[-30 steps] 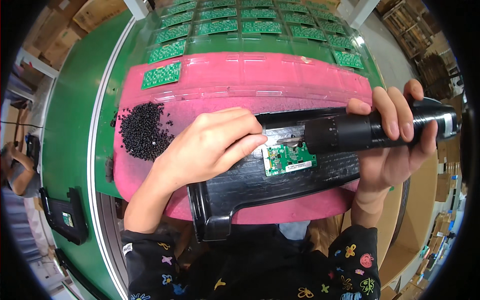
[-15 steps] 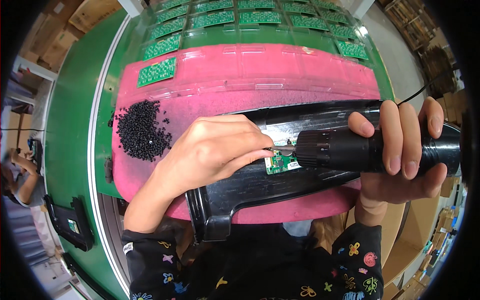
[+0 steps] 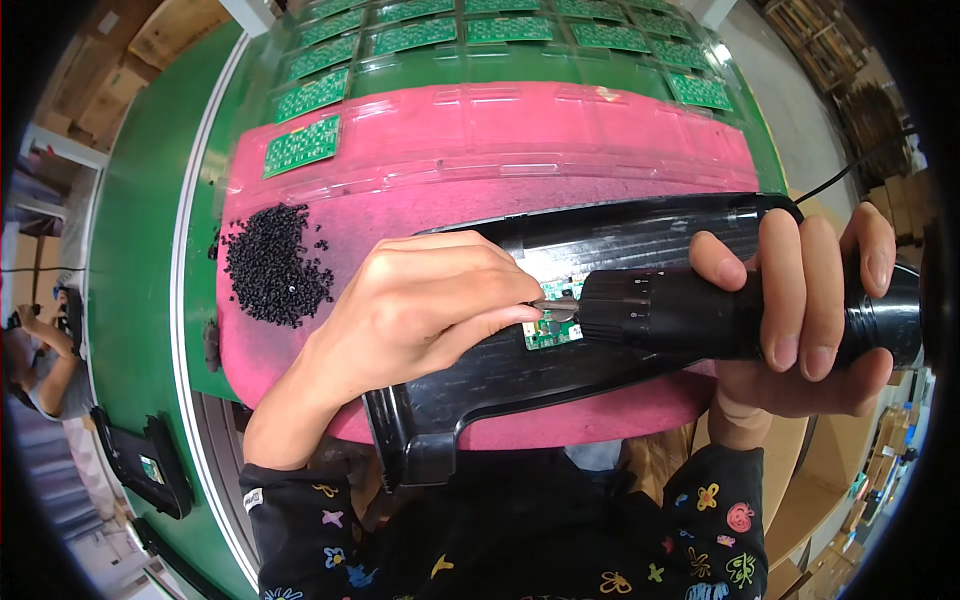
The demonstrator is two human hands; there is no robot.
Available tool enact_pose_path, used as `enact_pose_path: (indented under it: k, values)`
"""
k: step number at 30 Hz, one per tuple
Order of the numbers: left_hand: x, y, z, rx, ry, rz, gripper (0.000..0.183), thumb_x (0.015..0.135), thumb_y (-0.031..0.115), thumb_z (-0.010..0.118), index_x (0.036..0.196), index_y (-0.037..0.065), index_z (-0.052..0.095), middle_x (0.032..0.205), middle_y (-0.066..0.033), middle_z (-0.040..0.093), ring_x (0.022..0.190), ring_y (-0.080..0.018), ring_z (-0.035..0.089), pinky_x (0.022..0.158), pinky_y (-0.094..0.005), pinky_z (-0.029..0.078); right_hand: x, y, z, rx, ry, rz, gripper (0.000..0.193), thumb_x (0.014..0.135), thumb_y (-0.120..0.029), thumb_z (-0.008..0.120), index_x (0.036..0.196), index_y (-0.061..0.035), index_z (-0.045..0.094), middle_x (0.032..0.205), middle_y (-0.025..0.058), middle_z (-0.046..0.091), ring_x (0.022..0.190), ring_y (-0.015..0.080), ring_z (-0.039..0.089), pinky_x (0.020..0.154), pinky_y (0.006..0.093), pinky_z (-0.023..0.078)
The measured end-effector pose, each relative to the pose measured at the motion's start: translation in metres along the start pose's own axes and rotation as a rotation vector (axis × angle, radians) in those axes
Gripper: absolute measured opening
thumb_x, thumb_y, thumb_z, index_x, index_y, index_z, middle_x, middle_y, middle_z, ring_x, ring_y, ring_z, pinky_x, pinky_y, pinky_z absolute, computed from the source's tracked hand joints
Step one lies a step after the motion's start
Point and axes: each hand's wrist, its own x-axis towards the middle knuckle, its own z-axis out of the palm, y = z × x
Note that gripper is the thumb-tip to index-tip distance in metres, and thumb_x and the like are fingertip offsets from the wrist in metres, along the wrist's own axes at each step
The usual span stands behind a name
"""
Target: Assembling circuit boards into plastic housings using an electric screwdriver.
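Note:
My right hand (image 3: 800,300) is wrapped round a thick black electric screwdriver (image 3: 670,312), its ringed nose over a small green circuit board (image 3: 545,333). The board sits inside a long black plastic housing (image 3: 470,370). From the left, my left hand (image 3: 430,305) pinches thumb and finger together at a narrow shiny metal piece (image 3: 560,308) right by the screwdriver's nose. Whether this piece is the driver's bit or a separate tool, I cannot tell. The nose and fingertips hide part of the board.
Small black screw-like parts (image 3: 270,265) lie heaped on a pink mat (image 3: 390,210), left of the housing. Behind, a clear compartment tray (image 3: 500,150) holds several green boards (image 3: 302,147). Another black housing (image 3: 145,465) rests on the green bench at left, near another person's arm (image 3: 50,335).
The screwdriver's nose has shifted slightly left and down, closer to my left fingertips. The whole view has moved a little; both hands keep their hold.

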Motion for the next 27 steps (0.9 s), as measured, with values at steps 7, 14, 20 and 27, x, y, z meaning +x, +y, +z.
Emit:
enact_pose_path:
  k: [7,14,20,27]
  values:
    - [0.001,0.002,0.000,-0.059,-0.095,-0.177,0.013,0.075,0.004,0.075,0.081,-0.002,0.066,0.074,-0.0115,0.066,0.066,-0.0263,0.064,0.059,-0.0335,0.051,0.002,-0.005,-0.005,-0.058,-0.039,-0.002,0.036,0.083,-0.018,0.073,0.103,-0.0190,0.043,0.068,-0.0070,0.054,0.068,0.0084,0.052,0.084,0.0368,0.033]
    - [0.007,0.005,-0.001,0.052,-0.100,-0.188,0.012,0.076,0.005,0.075,0.081,-0.001,0.066,0.074,-0.0095,0.066,0.066,-0.0250,0.063,0.061,-0.0333,0.050,0.013,-0.029,-0.011,-0.225,0.019,0.011,0.035,0.082,-0.021,0.070,0.105,-0.0145,0.044,0.064,-0.0056,0.052,0.064,0.0084,0.049,0.070,0.0295,0.035]
    - [0.008,0.004,-0.003,0.037,-0.162,-0.240,0.015,0.074,0.005,0.077,0.082,0.001,0.065,0.075,-0.0087,0.065,0.067,-0.0245,0.061,0.061,-0.0337,0.050,0.014,-0.010,-0.007,-0.098,0.052,-0.040,0.031,0.085,-0.019,0.068,0.104,-0.0143,0.044,0.065,-0.0056,0.053,0.064,0.0088,0.050,0.071,0.0293,0.037]
    - [0.008,0.002,-0.004,0.050,-0.210,-0.140,0.014,0.074,0.003,0.074,0.083,0.001,0.064,0.074,-0.0096,0.062,0.067,-0.0278,0.059,0.058,-0.0353,0.048,0.012,-0.006,-0.006,-0.075,0.024,-0.024,0.034,0.083,-0.017,0.070,0.102,-0.0151,0.042,0.064,-0.0054,0.054,0.063,0.0085,0.051,0.071,0.0287,0.037]
